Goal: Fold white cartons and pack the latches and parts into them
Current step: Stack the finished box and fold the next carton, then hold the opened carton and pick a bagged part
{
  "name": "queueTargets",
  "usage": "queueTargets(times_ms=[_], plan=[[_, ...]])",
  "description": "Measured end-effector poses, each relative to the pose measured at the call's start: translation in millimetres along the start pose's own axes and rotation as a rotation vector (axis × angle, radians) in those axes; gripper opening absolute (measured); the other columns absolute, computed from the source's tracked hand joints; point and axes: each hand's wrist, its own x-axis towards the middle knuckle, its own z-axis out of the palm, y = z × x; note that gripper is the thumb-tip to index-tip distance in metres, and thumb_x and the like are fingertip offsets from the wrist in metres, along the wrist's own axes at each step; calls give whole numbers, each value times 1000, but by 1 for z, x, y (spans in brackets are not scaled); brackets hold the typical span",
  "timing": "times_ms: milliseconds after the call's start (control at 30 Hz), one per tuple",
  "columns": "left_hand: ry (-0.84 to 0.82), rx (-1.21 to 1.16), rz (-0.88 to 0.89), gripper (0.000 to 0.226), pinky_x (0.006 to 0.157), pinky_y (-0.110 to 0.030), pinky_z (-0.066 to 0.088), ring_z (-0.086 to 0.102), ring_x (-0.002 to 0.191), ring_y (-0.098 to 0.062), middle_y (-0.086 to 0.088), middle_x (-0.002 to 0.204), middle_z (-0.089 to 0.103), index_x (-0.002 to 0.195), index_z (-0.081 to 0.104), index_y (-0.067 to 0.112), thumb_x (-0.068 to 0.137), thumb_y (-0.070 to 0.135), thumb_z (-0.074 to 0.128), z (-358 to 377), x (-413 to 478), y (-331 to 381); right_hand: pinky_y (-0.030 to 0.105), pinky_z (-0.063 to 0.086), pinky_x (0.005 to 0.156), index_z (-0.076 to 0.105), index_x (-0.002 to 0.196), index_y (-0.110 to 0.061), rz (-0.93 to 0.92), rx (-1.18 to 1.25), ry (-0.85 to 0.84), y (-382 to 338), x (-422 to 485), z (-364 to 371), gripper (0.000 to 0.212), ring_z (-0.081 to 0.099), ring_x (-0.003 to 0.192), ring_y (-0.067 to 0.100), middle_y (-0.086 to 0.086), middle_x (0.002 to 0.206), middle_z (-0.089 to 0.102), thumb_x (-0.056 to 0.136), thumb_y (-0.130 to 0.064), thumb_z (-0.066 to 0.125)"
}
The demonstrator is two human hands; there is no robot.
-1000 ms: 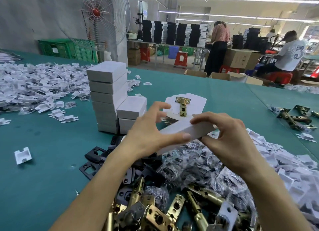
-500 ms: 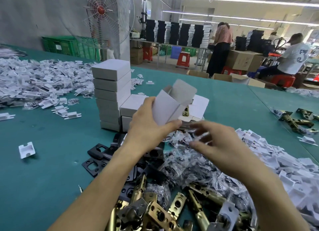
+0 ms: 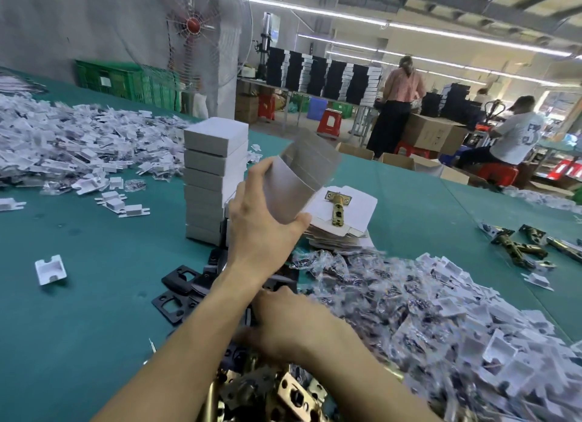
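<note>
My L hand [image 3: 261, 232] pinches the open carton [image 3: 302, 182]; R hand [image 3: 289, 324] blurred among latches [image 3: 293, 393], grip unclear. Hard squeeze cld crumple carton.

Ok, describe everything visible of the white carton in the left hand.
The white carton is a box of thin, plain card, folded up into a rectangular sleeve. It is in the air, tilted, open end up and away; flaps show inside the opening, blurred. The left hand has it in its grip, thumb at the lower near corner, fingers along the left edge. It hangs in front of the stack of closed white boxes and above the pile of flat blanks. Nothing else touches it.
</note>
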Motion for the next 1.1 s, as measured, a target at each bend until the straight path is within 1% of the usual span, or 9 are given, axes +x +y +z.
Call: queueTargets(times_ms=[200, 333, 400, 533, 667, 767, 833, 967, 1100], plan=[[28, -22, -55, 85, 76, -32, 41, 42, 107, -21, 8, 118, 43, 126, 28, 41, 60, 43, 81, 2, -1, 1, 41, 55, 80, 53, 109, -16, 141, 259, 20, -1, 8, 9, 39, 62, 100, 30, 9, 110, 60, 78, -30, 72], [101, -58, -87, 86, 68, -30, 44, 50, 102, -24, 4, 116, 48, 124, 27, 39, 54, 52, 75, 1, -1, 5, 31, 56, 61, 67, 93, -14, 175, 609, 187, 14, 1, -4, 27, 66, 69, 14, 7, 88, 72, 72, -27, 76], [145, -58, -60, 90, 71, -31, 42, 51, 105, -23, 5, 120, 48, 128, 26, 38, 56, 57, 77, 0, -2, 6, 25, 55, 57, 67, 87, -15, 191, 735, 336, 25, -5, -13, 21, 65, 63, 11, 4, 79, 72, 77, -30, 78], [134, -17, -39, 96, 72, -31, 41, 46, 106, -18, 11, 120, 44, 133, 27, 43, 55, 75, 72, 0, -4, 6, 41, 59, 81, 68, 95, -23, 189, 883, 677, 55, -24, -30, 15, 71, 77, 12, -2, 83, 75, 84, -26, 78], [10, 139, -44, 82, 68, -27, 37, 37, 104, -15, 13, 112, 38, 127, 29, 50, 64, 62, 80, 5, -6, 1, 17, 49, 54, 65, 100, -31, 28, 771, 1126, 73, -51, -50, 16, 65, 64, -1, -17, 72, 71, 88, -21, 71], [-74, 218, -46, 80, 73, -40, 45, 35, 107, -14, 15, 111, 36, 123, 28, 49, 67, 48, 84, 9, -12, -1, 34, 54, 52, 63, 107, -23, -90, 760, 1434, 72, -61, -67, 16, 64, 64, 16, -5, 76, 66, 93, -20, 67], [-116, 216, -42, 79, 71, -40, 45, 34, 108, -13, 17, 112, 36, 122, 28, 48, 67, 44, 86, 11, -15, -2, 41, 57, 60, 63, 109, -24, -150, 762, 1464, 68, -61, -78, 16, 66, 70, 24, 3, 81, 67, 93, -21, 66], [-138, 221, 5, 79, 66, -36, 41, 32, 108, -13, 20, 112, 34, 121, 27, 47, 67, 41, 85, 15, -18, -2, 24, 57, 66, 69, 108, -19, -160, 569, 1300, 56, -51, -88, 20, 68, 74, 6, -5, 88, 71, 89, -21, 70], [-119, 269, 32, 78, 63, -34, 42, 32, 104, -12, 19, 113, 36, 121, 26, 46, 68, 43, 83, 16, -21, -3, 26, 52, 73, 75, 104, -19, -37, 380, 1250, 52, -35, -90, 17, 66, 77, 16, 2, 94, 68, 87, -23, 75]])
